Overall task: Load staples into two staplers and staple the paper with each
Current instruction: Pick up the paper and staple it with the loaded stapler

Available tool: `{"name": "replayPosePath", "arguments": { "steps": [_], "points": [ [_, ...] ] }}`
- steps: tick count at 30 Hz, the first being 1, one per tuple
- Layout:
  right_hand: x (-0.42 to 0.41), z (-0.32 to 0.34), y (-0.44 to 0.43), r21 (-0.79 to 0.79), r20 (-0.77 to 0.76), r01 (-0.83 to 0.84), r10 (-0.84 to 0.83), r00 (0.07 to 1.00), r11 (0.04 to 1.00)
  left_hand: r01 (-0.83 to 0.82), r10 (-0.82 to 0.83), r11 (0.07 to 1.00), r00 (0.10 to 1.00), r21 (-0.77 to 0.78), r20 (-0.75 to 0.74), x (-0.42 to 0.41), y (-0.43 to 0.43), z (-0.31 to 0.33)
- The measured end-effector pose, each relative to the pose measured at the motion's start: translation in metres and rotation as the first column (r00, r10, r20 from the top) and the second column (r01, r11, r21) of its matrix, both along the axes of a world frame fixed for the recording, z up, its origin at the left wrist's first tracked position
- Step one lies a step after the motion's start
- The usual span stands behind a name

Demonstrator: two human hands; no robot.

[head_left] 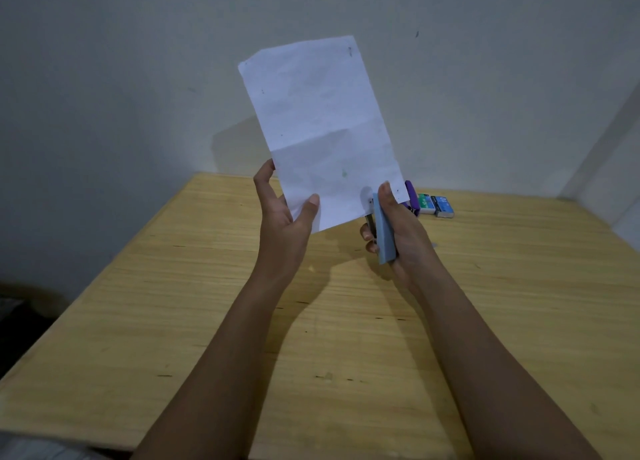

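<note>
The left hand (287,214) lifts the paper (320,130) upright above the surface (173,304), pinching its lower edge between thumb in front and fingers behind, apparently so that the lower right corner hangs free for stapling; the sheet shows a horizontal crease across its middle and a few small marks that may be staples, though they are too small to be sure; the right hand (398,231) wraps round the grey-blue stapler (383,233), thumb on top and fingers curled beneath, its nose touching the paper's lower right edge, so the step in hand looks like stapling with this one; whether the jaws have bitten cannot be told; a purple stapler (412,196) lies further back on the surface, partly hidden behind the right hand and the sheet, with two small staple boxes (435,205) just beside it, kept within reach for the other half of the job; the surface is pale wood with visible grain and dark flecks, set into a corner of plain whitish walls (121,79); the light is dim.
</note>
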State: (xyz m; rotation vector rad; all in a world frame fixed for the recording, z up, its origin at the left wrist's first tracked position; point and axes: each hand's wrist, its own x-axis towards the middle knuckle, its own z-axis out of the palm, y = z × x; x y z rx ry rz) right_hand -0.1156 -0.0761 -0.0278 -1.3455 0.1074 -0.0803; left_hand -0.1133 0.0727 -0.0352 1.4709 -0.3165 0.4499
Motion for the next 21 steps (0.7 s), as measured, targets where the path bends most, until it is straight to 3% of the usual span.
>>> {"name": "replayPosePath", "arguments": {
  "steps": [10,21],
  "points": [
    [-0.0006,0.0031,-0.0006,-0.064,0.106,0.057,-0.050,0.993,0.996,0.027,-0.027,1.000,1.000,0.013,-0.002,-0.0010,-0.0030,-0.0011],
    [-0.0033,0.0036,0.0046,-0.029,-0.034,0.033,-0.034,0.999,0.999,-0.020,0.019,1.000,0.997,-0.018,-0.076,0.0021,-0.0012,-0.0019]
  ]
}}
